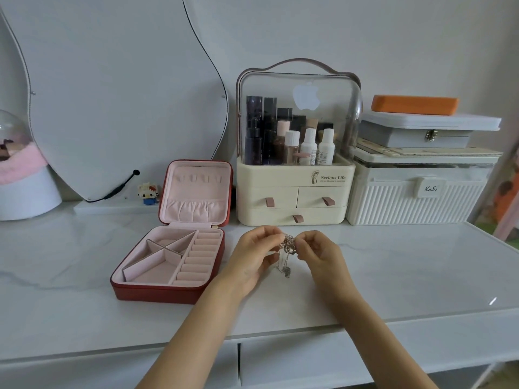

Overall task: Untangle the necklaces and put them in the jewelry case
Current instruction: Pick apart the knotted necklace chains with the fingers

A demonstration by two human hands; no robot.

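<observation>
Head view. I saw my left hand and my right hand raised side by side over the middle of the white bench, each with its fingers curled and pinching the same knot of tangled necklaces. The knot sat between the two sets of fingertips, just above the bench, and a few thin chain strands hung from it toward the bench surface; I could not tell how many necklaces were in the knot.

The red jewelry case lay open on the bench just left of my left hand, its lid upright at the far side and its pink lining showing divided compartments and a column of ring rolls. Far of my hands stood a cream cosmetics organiser with a clear dome over bottles, and right of it a white ribbed storage box carrying stacked boxes. A curved mirror leaned at the far left.
</observation>
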